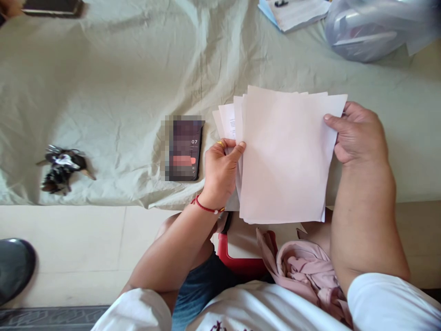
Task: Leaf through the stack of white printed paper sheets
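Observation:
A loose stack of white paper sheets (284,156) is held up in front of me, over the near edge of the cloth-covered surface. My left hand (223,168) pinches the stack's left edge, thumb on top and fingers behind. At the upper right corner, my right hand (358,131) grips it the same way, its fingers mostly hidden behind the paper. The sheets are fanned unevenly; a little print shows on one at the left, while the top sheet looks blank. Just left of my left hand lies a phone (186,149) with its screen lit, partly blurred out.
A pale green wrinkled cloth (120,92) covers the surface. A bunch of keys (65,168) lies at left. Farther back are a dark flat object (51,7), more papers (299,14) and a clear plastic bag (368,32). Pink cloth (306,266) rests near my lap.

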The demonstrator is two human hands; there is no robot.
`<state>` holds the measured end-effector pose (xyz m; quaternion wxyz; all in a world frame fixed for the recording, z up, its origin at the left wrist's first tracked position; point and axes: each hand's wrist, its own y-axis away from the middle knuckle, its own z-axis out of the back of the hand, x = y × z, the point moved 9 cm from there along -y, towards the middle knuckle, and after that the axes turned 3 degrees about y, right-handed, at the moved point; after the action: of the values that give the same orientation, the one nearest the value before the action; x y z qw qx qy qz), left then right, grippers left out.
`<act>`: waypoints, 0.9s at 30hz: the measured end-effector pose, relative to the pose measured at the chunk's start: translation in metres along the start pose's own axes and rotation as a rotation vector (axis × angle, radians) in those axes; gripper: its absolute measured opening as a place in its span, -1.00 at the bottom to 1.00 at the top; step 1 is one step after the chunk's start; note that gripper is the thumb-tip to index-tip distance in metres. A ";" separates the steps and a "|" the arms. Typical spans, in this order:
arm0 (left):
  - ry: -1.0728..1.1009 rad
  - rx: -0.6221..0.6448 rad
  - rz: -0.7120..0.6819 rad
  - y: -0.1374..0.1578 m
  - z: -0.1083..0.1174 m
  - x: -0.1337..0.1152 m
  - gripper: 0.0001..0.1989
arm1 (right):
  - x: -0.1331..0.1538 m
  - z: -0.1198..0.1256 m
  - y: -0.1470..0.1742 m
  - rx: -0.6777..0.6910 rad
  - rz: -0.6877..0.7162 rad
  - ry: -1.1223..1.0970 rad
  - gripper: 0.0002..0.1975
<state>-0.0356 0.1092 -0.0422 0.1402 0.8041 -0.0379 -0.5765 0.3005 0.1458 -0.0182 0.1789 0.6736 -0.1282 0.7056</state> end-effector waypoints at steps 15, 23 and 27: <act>0.112 0.023 0.044 0.001 -0.004 0.003 -0.72 | 0.017 0.019 -0.008 -0.158 0.339 0.221 -0.86; 0.094 0.036 0.003 0.001 -0.003 0.003 -0.71 | 0.031 0.035 -0.008 -0.322 0.488 0.426 -0.77; -0.006 0.061 -0.116 -0.001 -0.001 -0.001 -0.70 | 0.031 0.035 -0.010 -0.322 0.498 0.430 -0.86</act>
<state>-0.0352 0.1108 -0.0418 0.0817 0.8070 -0.0093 -0.5848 0.3360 0.1425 0.0137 0.1283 0.4213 -0.3572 0.8237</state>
